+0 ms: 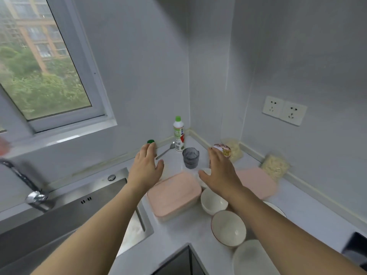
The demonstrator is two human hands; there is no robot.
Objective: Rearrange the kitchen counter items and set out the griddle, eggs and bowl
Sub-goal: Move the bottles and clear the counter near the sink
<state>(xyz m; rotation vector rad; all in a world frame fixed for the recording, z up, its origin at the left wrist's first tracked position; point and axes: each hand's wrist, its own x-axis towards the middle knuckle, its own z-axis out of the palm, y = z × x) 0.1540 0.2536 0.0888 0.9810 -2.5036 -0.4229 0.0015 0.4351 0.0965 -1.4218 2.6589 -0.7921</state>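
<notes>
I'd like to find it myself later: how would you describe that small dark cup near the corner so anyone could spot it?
Look to the far corner of the counter where the two walls meet. A tall white bottle with a green cap stands there; just in front of it is the smoky grey see-through cup, the only dark translucent thing among white bowls and pink boxes.

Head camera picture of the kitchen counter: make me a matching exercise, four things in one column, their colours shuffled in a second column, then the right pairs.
Things:
1. Spray bottle's cap in the corner
2. Measuring cup between the hands
3. Lidded box beside the sink
4. Bowl on the counter

Colours:
A. Pink
B. White
C. Light green
D. Smoky grey, see-through

Pairs: 1-C, 2-D, 3-A, 4-B
</notes>
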